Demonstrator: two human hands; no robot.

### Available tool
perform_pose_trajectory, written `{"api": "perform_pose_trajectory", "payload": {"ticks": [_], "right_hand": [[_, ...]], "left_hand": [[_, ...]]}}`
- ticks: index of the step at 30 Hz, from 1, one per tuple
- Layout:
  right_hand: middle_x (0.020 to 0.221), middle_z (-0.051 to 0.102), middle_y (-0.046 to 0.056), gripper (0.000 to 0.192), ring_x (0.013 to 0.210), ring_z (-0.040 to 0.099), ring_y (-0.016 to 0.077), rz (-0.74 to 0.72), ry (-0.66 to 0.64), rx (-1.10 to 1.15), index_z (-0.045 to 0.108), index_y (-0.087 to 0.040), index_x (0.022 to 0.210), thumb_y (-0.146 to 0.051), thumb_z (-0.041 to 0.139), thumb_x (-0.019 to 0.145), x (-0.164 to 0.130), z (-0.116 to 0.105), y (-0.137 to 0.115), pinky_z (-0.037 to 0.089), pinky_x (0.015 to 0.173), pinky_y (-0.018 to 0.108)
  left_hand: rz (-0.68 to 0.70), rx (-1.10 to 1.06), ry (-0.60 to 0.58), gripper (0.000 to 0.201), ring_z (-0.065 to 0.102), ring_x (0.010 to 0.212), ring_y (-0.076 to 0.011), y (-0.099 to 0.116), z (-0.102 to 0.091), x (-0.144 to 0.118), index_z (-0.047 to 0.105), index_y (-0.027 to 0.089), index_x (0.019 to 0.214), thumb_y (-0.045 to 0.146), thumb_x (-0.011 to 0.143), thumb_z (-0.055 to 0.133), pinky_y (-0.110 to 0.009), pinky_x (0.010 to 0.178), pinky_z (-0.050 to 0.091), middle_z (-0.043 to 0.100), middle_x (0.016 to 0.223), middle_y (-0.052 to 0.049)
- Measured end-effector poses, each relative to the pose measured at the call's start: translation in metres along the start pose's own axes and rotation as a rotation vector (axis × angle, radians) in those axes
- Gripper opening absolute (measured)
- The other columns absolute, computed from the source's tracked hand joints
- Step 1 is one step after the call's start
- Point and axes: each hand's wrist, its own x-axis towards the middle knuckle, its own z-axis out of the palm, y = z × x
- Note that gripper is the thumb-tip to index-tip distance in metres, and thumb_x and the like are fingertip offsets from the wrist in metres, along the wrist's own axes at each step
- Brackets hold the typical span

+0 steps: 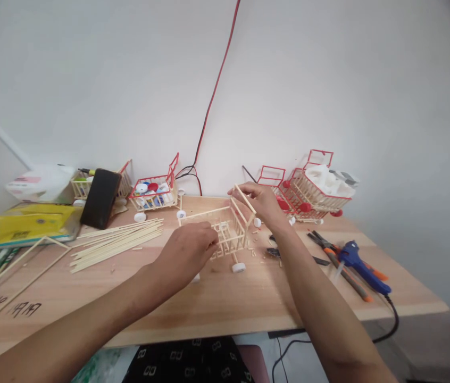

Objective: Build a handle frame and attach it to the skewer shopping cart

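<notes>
While my left hand (187, 250) steadies the small unpainted stick cart (228, 234) near the middle of the wooden table (217, 303), my fingers are curled together on its near side, gripping the frame. My right hand (263, 202) is above the cart's far right corner, thumb and fingertips pinched shut on a thin loose stick (244, 198) that slants down toward the cart's top rail. The cart sits on white wheels (238, 267), one showing plainly at its front right.

To the left of my left hand lies a bundle of bare sticks (117, 242), fanned across the table. Behind it a dark phone (100, 198) leans against a basket, and a red-rimmed cart (155, 192) full of bottle caps stands just beside it. A yellow packet (33, 223) lies at the far left edge.

On the right, against the wall, two finished red carts (313, 191) stand close together. Nearer to me are orange-handled pliers (340, 266) and a blue glue gun (363, 268), side by side, with the gun's black cord dropping over the table's edge. A red wire (215, 90) runs up the wall.
</notes>
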Motion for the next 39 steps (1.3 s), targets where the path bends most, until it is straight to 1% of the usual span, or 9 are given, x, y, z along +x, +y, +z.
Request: {"api": "perform_pose_trajectory", "payload": {"ticks": [6,12,20,23,26,28,32,36,39], "right_hand": [[0.086,0.072,0.006,0.024,0.075,0.062,0.0156,0.011,-0.044,0.011,0.076,-0.019,0.084,-0.038,0.062,0.081,-0.001,0.001,-0.005,0.042,0.063,0.026],[0.086,0.070,0.005,0.026,0.082,0.064,0.0172,-0.027,-0.099,0.101,0.077,-0.021,0.086,-0.042,0.063,0.082,-0.002,0.010,-0.001,0.046,0.070,0.028],[0.089,0.069,0.005,0.024,0.087,0.064,0.0180,-0.018,-0.124,0.181,0.077,-0.022,0.087,-0.042,0.064,0.082,-0.005,0.013,-0.002,0.047,0.076,0.030],[0.088,0.068,0.004,0.023,0.085,0.063,0.0170,-0.022,-0.131,0.191,0.077,-0.023,0.085,-0.043,0.066,0.081,-0.006,0.011,-0.001,0.046,0.075,0.030],[0.087,0.067,0.004,0.024,0.083,0.062,0.0165,-0.034,-0.129,0.178,0.077,-0.023,0.085,-0.044,0.065,0.081,-0.005,0.010,0.001,0.046,0.075,0.030],[0.087,0.067,0.004,0.024,0.084,0.062,0.0166,-0.036,-0.139,0.168,0.076,-0.024,0.087,-0.044,0.064,0.082,-0.005,0.010,0.003,0.046,0.075,0.030],[0.089,0.067,0.004,0.028,0.083,0.062,0.0166,-0.019,-0.164,0.174,0.076,-0.023,0.090,-0.046,0.062,0.084,-0.004,0.011,0.002,0.047,0.072,0.029],[0.089,0.067,0.005,0.027,0.086,0.062,0.0171,-0.027,-0.173,0.158,0.076,-0.023,0.090,-0.045,0.061,0.085,-0.004,0.011,-0.001,0.047,0.075,0.029],[0.090,0.067,0.004,0.025,0.085,0.062,0.0162,-0.027,-0.172,0.164,0.076,-0.024,0.089,-0.044,0.062,0.084,-0.003,0.011,-0.001,0.048,0.075,0.029]], "left_hand": [[-0.050,-0.024,-0.021,0.015,0.059,0.069,-0.0172,0.016,-0.007,0.000,0.065,0.016,0.071,0.017,0.084,0.058,-0.029,0.063,0.041,0.065,0.073,-0.004],[-0.016,0.054,0.033,0.013,0.056,0.061,-0.0173,0.033,-0.001,-0.006,0.058,0.017,0.074,0.014,0.085,0.051,-0.029,0.054,0.037,0.062,0.069,-0.004],[-0.018,-0.070,-0.046,0.018,0.061,0.070,-0.0185,0.041,0.005,-0.001,0.061,0.016,0.073,0.023,0.088,0.055,-0.030,0.062,0.045,0.067,0.076,-0.006],[-0.051,-0.197,0.019,0.017,0.063,0.076,-0.0185,0.027,-0.003,0.005,0.068,0.016,0.079,0.024,0.089,0.056,-0.031,0.069,0.047,0.071,0.082,-0.005],[-0.162,-0.339,0.218,0.012,0.064,0.076,-0.0178,-0.005,-0.011,0.020,0.072,0.016,0.087,0.022,0.084,0.061,-0.030,0.069,0.047,0.074,0.087,-0.005],[-0.232,-0.439,0.263,0.016,0.065,0.078,-0.0187,-0.029,-0.013,0.033,0.073,0.014,0.091,0.023,0.079,0.066,-0.030,0.069,0.048,0.074,0.090,-0.007],[-0.210,-0.724,0.111,0.032,0.066,0.080,-0.0187,-0.060,-0.007,0.057,0.073,0.014,0.102,0.030,0.073,0.071,-0.032,0.076,0.050,0.075,0.091,-0.008],[-0.188,-1.027,0.008,0.034,0.066,0.091,-0.0193,-0.065,0.007,0.068,0.075,0.016,0.098,0.034,0.069,0.076,-0.035,0.089,0.047,0.075,0.097,-0.007],[-0.206,-1.131,0.006,0.029,0.064,0.087,-0.0167,-0.065,0.016,0.072,0.076,0.016,0.088,0.034,0.066,0.078,-0.033,0.089,0.045,0.075,0.088,-0.004]]}}
